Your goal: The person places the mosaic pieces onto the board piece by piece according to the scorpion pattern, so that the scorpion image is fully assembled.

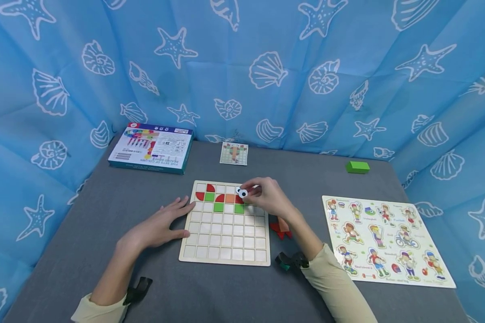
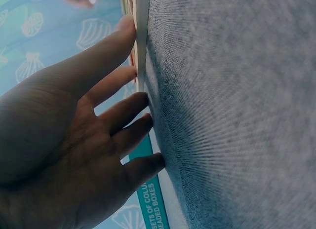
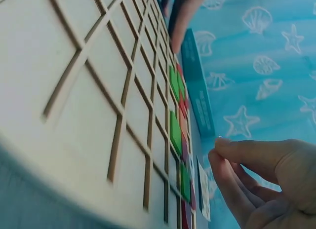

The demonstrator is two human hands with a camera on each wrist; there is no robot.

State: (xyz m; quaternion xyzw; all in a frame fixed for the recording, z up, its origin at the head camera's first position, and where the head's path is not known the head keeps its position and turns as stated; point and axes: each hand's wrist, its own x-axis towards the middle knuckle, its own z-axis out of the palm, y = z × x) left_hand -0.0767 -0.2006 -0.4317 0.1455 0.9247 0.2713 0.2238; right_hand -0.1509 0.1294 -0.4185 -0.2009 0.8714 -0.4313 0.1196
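A wooden grid board (image 1: 215, 241) lies flat, with red, green and orange pieces in its far rows. My left hand (image 1: 155, 226) rests at the board's left edge, fingers spread and fairly straight; in the left wrist view its thumb (image 2: 116, 46) touches the board's side. Over the far right of the grid, my right hand (image 1: 268, 197) pinches a white disc with a black dot (image 1: 243, 194), like an eye. Just behind that disc shows a second white piece (image 1: 237, 190), partly hidden. The right wrist view has thumb and forefinger meeting, the disc mostly hidden by them.
Loose red and orange pieces (image 1: 281, 228) lie right of the board, partly under the right forearm. Beyond it sit a pattern card (image 1: 234, 154) and a flat box (image 1: 150, 148). To the right are a sports picture puzzle (image 1: 363, 244) and a green block (image 1: 357, 167). Blue curtains surround the table.
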